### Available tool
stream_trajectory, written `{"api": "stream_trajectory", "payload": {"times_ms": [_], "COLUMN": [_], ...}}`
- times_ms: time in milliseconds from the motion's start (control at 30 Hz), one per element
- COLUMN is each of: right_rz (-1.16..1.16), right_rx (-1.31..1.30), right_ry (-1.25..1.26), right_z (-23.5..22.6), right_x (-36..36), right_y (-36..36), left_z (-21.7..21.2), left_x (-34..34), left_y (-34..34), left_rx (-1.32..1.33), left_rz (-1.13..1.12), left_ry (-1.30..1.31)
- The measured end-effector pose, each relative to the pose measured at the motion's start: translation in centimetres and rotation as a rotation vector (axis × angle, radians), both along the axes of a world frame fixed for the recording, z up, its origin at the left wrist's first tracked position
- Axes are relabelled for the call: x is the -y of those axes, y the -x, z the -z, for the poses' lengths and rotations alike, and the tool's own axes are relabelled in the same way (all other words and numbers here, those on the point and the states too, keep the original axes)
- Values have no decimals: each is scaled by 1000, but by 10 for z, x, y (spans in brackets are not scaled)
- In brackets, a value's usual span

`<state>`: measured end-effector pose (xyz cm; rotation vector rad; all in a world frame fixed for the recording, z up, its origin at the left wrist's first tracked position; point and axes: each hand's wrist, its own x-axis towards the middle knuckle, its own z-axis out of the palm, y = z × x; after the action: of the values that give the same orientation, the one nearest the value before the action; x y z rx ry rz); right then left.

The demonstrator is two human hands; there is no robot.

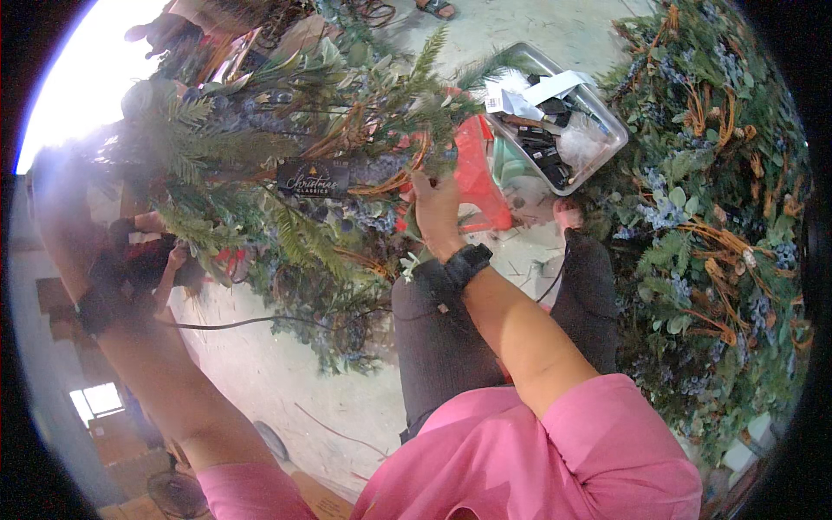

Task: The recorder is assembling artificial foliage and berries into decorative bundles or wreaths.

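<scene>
Pink shirt (494, 455) closest to lens. Garland (251, 143), green with blue berries, sits ahead, spanning upper left to center, black tag (313, 178) on its front. Right hand (438, 208) has fingers pinched on its brown twigs near the right end. Left hand (68, 204) at garland's far left, washed out by glare; can't tell its grip. Clear bin (614, 149) of packets beyond right hand, more greenery (676, 286) piled right.

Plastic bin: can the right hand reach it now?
Likely yes: the bin lies near the right hand, its top open; a fern sprig overlaps only one corner. The hand would first leave the greenery.
</scene>
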<state>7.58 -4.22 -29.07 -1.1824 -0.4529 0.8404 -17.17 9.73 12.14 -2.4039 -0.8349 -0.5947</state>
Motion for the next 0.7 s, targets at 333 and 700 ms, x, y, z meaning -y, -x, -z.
{"api": "stream_trajectory", "payload": {"times_ms": [333, 700], "right_rz": [34, -355], "right_rx": [-768, -263], "right_ry": [-7, 100], "right_z": [16, 23], "right_x": [-21, 14], "right_y": [-7, -43], "left_z": [2, 8], "left_x": [-7, 4], "left_y": [6, -81], "left_rx": [108, 1126], "left_rz": [64, 244], "left_ry": [-3, 535]}}
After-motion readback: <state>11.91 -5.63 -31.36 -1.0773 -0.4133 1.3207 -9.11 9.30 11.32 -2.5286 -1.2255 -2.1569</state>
